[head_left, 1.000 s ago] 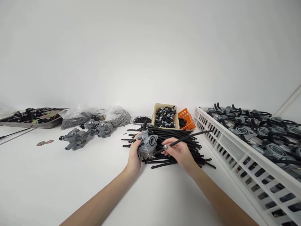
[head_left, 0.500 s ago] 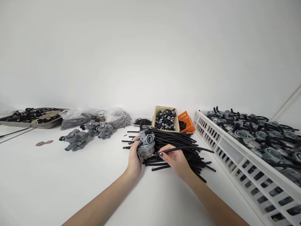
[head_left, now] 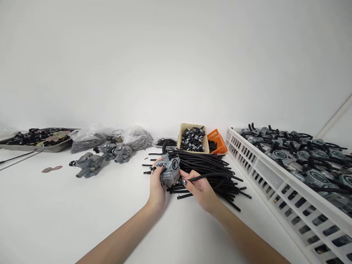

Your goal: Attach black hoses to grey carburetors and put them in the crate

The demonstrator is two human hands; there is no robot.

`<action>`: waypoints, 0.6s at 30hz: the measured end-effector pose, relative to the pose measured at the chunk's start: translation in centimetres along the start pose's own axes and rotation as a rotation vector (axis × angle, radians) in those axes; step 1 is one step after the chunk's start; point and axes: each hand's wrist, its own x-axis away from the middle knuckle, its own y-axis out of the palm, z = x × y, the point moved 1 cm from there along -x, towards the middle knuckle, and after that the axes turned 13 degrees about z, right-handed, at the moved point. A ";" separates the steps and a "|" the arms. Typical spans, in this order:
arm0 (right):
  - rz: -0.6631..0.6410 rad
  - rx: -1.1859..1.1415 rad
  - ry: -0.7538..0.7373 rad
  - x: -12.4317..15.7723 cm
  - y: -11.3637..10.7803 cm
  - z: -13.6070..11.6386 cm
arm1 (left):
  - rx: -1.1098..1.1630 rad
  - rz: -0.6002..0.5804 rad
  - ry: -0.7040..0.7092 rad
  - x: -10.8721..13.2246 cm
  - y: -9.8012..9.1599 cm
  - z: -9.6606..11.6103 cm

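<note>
My left hand (head_left: 157, 183) is wrapped round the left side of a grey metal carburetor (head_left: 169, 171), which has a short black hose standing up from its top. In my right hand (head_left: 200, 189), thumb and fingers pinch a long thin black rubber hose (head_left: 213, 175) near one end. That end is at the lower right of the carburetor; my fingertips hide whether it is pushed onto a fitting. Beneath and behind both hands spreads a pile of similar black hoses (head_left: 203, 159) on the white table (head_left: 123, 220).
Several carburetors (head_left: 88, 164) stand to the left, near bags of small parts (head_left: 137, 137) and a metal tray (head_left: 52, 147). Behind the hoses are a cream bin (head_left: 180, 141) and an orange basket (head_left: 218, 141). A white crate (head_left: 272, 179) full of carburetors fills the right.
My right hand has moved slightly left, bringing the hose end closer against the carburetor. The hose's free end has swung down and left. My left hand keeps its grip.
</note>
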 end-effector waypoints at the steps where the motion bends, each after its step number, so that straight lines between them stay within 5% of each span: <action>1: -0.009 0.012 -0.008 0.1 0.1 0.0 | -0.007 0.008 0.011 0.1 -0.1 0.0; 11: -0.016 0.150 -0.121 0.3 -0.3 1.3 | -0.044 0.061 0.057 0.6 -0.3 -0.2; 18: 0.119 0.019 -0.112 -0.6 -0.6 -0.1 | -0.072 0.053 -0.119 1.1 0.7 0.3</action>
